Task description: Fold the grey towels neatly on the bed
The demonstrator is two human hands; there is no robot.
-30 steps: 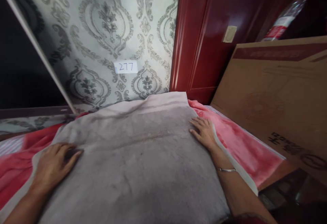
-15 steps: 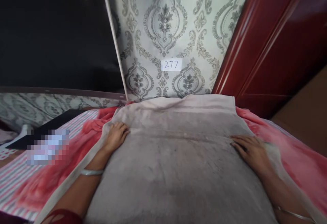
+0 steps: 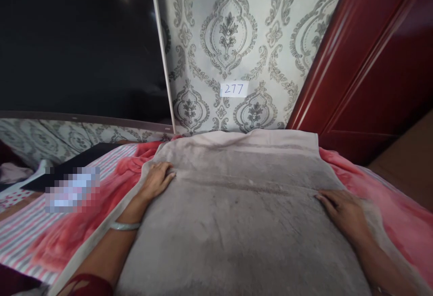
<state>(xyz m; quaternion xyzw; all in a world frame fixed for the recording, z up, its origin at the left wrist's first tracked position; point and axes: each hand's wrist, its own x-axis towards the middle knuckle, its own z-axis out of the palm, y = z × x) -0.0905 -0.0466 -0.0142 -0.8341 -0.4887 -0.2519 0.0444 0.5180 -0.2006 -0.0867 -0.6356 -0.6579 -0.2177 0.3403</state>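
A large grey towel [image 3: 233,233] lies spread out in front of me, its far end paler along a band. My left hand [image 3: 157,181] is at the towel's left side, thumb and fingers drawn together on the cloth. At the right side, my right hand [image 3: 343,208] has its thumb and fingertips closed on the towel too. A shallow crease runs across the cloth from one hand to the other. Under the towel is a red-pink plush blanket [image 3: 126,183], bunched at left and showing again at right.
A striped sheet [image 3: 20,237] lies beneath the blanket. On the left are a blurred-out item [image 3: 72,190] and a black flat panel [image 3: 79,163]. Behind stand a dark television [image 3: 81,48], a patterned wall [image 3: 189,61] with a "277" paper [image 3: 234,89], and a red-brown wooden cabinet [image 3: 365,75].
The view has shifted slightly, so everything sits a little further right. My fingertips have drawn closer together on the towel, and the crease between my hands looks sharper.
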